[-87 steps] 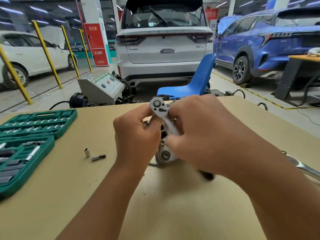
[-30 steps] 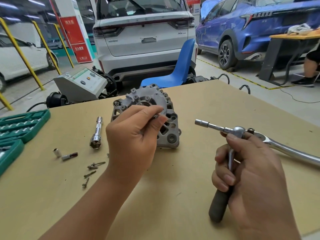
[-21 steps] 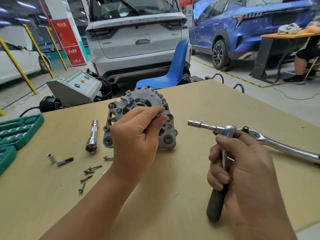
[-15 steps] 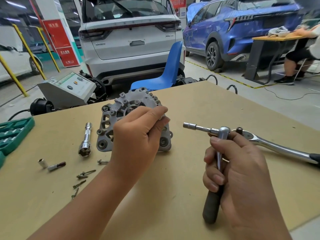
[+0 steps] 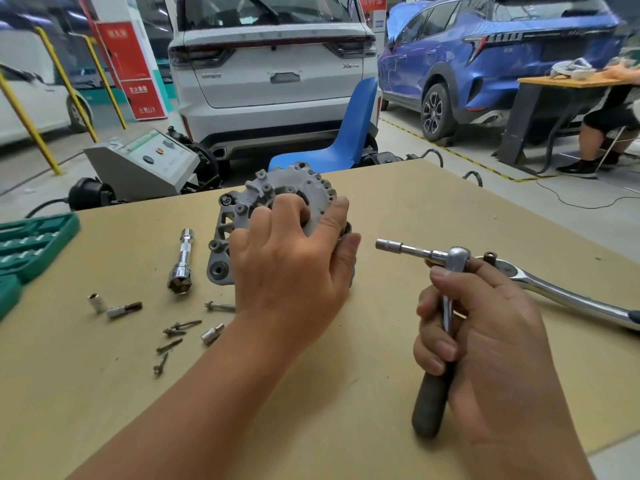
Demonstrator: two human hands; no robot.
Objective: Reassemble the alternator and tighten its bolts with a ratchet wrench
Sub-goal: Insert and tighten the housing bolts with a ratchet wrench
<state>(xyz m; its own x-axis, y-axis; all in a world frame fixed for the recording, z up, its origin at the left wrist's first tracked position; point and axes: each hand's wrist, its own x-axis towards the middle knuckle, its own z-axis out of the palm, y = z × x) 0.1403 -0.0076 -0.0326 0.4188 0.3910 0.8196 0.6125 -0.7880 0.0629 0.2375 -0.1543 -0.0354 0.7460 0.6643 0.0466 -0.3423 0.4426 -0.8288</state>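
On the counter (image 5: 398,209), toward its far middle, your left hand (image 5: 291,271) holds the alternator housing (image 5: 277,188) propped on edge, fingers curled over its upper face and thumb hooked round its right rim. Compared with half a second ago, that hand has shifted from a fingertip pinch at the top to a fuller wrap across the face, and the housing has been turned somewhat, so a different portion of its ribbed rim now faces you. I read this as repositioning to present a bolt hole, not fastening. Your right hand (image 5: 485,341) grips the ratchet wrench (image 5: 446,306) by its dark handle, fingers closed fully around it, head uppermost and the extension with its small socket pointing left toward the housing but well apart from it; that hand has barely moved over the last second. Loose bolts (image 5: 173,336) lie scattered on the counter left of your forearm, one longer bolt (image 5: 220,306) just beside the housing's lower edge, so at least some fasteners are not yet fitted. A spark-plug-type long socket (image 5: 183,261), two small bits (image 5: 114,306) and a short socket (image 5: 212,333) lie nearby; a larger ratchet (image 5: 571,299) rests behind your right hand, and the green tool case (image 5: 31,244) sits at the left edge. Tightening appears not yet resumed; a bolt must be seated first.
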